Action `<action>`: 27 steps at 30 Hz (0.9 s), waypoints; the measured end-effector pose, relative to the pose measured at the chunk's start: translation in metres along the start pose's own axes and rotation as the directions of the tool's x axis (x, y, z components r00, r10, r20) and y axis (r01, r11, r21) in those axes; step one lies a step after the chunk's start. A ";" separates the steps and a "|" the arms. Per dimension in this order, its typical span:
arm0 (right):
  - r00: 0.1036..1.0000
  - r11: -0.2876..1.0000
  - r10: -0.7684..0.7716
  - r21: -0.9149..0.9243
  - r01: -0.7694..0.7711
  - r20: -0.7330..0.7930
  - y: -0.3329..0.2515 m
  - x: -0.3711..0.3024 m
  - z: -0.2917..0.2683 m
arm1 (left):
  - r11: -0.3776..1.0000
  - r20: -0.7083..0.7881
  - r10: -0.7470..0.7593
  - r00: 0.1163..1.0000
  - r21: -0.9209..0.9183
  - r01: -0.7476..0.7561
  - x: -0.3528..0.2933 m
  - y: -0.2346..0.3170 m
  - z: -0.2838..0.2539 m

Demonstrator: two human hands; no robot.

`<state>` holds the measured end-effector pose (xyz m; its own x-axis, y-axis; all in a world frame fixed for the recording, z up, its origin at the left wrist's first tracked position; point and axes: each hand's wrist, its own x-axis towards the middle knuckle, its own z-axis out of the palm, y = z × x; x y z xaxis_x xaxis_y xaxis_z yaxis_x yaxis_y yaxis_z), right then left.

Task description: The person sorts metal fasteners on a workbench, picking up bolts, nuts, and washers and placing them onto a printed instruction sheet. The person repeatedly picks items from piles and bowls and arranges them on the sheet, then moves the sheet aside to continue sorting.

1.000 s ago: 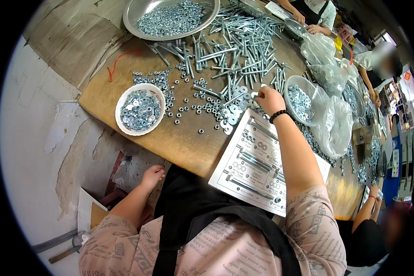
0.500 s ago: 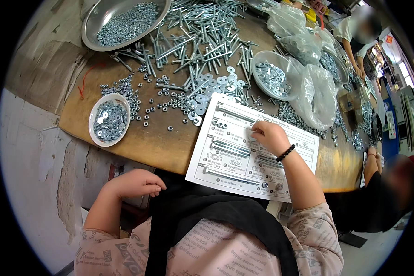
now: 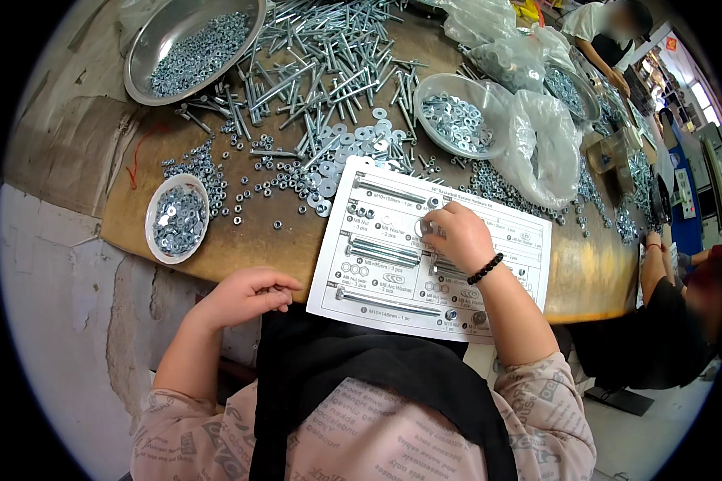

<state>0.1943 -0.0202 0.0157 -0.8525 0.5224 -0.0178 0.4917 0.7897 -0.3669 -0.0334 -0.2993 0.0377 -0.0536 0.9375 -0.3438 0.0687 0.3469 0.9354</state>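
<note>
A white printed sheet (image 3: 529, 276) with pictures of hardware lies at the table's near edge. Bolts rest on it, among them a small group (image 3: 383, 252) and a long one (image 3: 389, 303), with a nut (image 3: 451, 315) by the long one's end. Over the sheet's middle, my right hand (image 3: 465, 239) pinches a flat washer (image 3: 424, 228) between thumb and fingers. My left hand (image 3: 258, 292) is at the table edge, just left of the sheet, its fingers curled together. Whatever it may hold is hidden.
Loose bolts (image 3: 329, 76), washers (image 3: 341, 152) and nuts (image 3: 257, 186) cover the table beyond the sheet. Around them stand a white bowl (image 3: 151, 228), a steel basin (image 3: 133, 76) and a clear plastic bowl (image 3: 425, 120). Plastic bags (image 3: 537, 152) lie right; other people work farther right.
My left hand has risen from below the table edge to beside the sheet, fingers curling. My right hand stays over the sheet's middle with the washer. The whole view has shifted slightly.
</note>
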 end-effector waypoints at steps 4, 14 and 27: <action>1.000 1.000 0.003 0.008 -0.003 -0.019 0.000 -0.003 -0.005 | 0.999 -0.038 0.031 0.999 0.008 -0.031 0.006 -0.003 0.002; 0.904 0.940 0.339 0.122 -0.317 -0.261 0.059 -0.083 -0.051 | 0.931 -0.361 0.252 0.898 0.343 -0.123 0.075 -0.002 0.017; 0.727 0.772 0.635 0.223 -0.595 -0.259 0.087 -0.208 -0.034 | 0.599 -0.287 0.225 0.931 0.795 0.101 0.191 0.026 -0.004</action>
<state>0.4204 -0.0494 0.0187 -0.2618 0.9651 -0.0052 0.8471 0.2271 -0.4805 -0.0463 -0.1117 -0.0033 -0.3205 0.9433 -0.0861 0.8272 0.3231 0.4597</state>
